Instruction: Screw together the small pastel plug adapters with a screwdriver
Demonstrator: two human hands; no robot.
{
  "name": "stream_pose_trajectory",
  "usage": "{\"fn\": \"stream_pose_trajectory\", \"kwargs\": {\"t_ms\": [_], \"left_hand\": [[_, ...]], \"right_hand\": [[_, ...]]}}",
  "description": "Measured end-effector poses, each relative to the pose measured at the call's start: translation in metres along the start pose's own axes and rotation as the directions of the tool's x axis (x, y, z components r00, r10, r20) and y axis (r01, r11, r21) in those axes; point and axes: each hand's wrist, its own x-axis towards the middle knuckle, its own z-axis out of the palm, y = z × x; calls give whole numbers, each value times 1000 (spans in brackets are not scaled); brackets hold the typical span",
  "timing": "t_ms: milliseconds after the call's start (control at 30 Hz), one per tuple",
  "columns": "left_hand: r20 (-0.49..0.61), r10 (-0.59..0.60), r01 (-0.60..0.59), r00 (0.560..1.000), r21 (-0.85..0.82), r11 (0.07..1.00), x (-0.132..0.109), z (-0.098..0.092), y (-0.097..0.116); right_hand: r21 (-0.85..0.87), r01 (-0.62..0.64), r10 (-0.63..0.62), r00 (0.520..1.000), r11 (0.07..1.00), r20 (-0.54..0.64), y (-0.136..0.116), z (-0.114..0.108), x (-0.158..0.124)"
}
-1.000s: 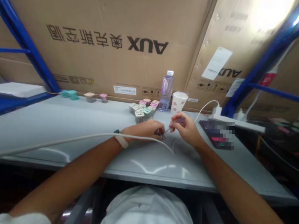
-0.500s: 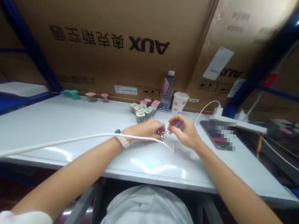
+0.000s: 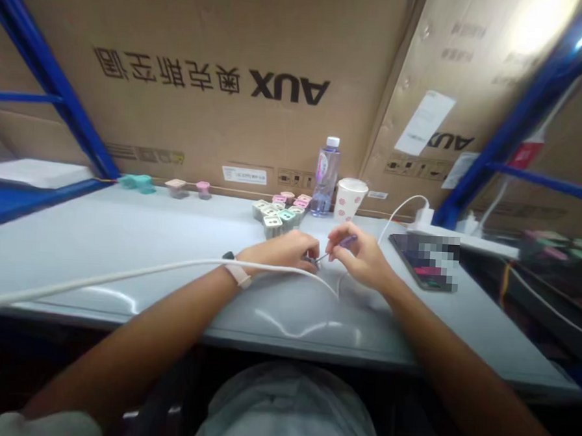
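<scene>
Tool is pinched in the right hand, tip at the small part the left hand grasps; steady part, aligned shaft advised.

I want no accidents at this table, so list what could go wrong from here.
The purple-handled tool in the right hand points at the small shiny piece at the left hand, so a slip might jab that hand.
The paper cup stands beyond the right hand; a bump could tip it.
The white cable crosses the left wrist in this view and could snag, though contact is unclear.
</scene>
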Motion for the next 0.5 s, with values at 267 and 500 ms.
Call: {"fn": "stream_pose_trajectory", "kwargs": {"t_ms": [267,500], "left_hand": [[-5,5,-5,1000,-4,1000,0,-2,2],[0,9,-8,1000,-12,1000,0,-2,2]], "right_hand": [[-1,3,-3,1000,1000,8,0,-1,0],[0,7,-7,1000,1000,12,1,-1,-1]]}}
